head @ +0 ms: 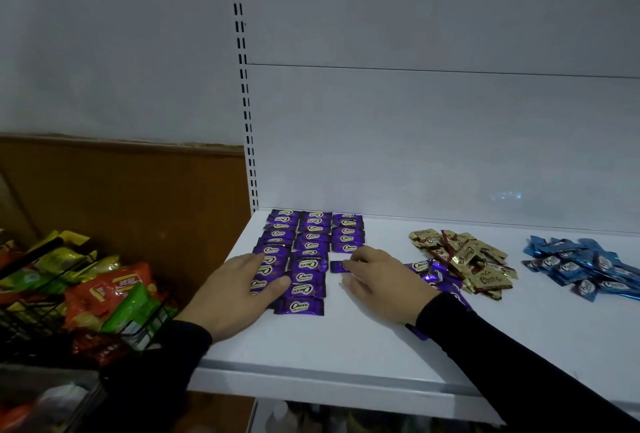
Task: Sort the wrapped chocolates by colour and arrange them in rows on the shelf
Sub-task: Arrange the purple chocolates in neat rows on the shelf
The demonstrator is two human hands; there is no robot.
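Observation:
Purple wrapped chocolates [310, 252] lie in three rows on the left of the white shelf [346, 346]. My left hand [239, 289] rests flat, fingers straight, on the front of the left row. My right hand [379, 277] pinches one purple chocolate [336, 267] at the front end of the shorter third row. Under and behind that hand lie loose purple chocolates [431, 271]. A gold and red heap [465, 258] sits to the right, and a blue heap [585, 268] at the far right.
A black wire basket [41, 315] of snack packets stands left of the shelf, below its edge. The shelf's white back panel [415, 142] rises behind the chocolates, with a slotted upright [246, 103] at its left edge.

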